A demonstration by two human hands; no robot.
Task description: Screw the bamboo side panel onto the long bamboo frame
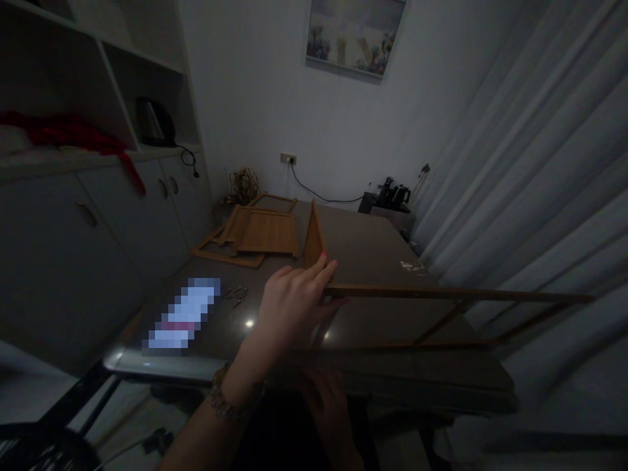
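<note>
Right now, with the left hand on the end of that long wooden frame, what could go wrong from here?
The long wooden frame extends well to the right of the left hand, so its far end might swing or tip if that grip slips.
The wooden panel stands on edge by the fingertips and could topple if nudged.
Small metal pieces, probably screws, lie loose near the left forearm and might get swept away.

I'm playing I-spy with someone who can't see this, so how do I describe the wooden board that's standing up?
Start at the big grey-brown table, then find the left hand over its near part. Just beyond that hand is the wooden board, looking narrow and pointed at the top. It stands up, while the wooden pieces to its left lie flat.
</note>
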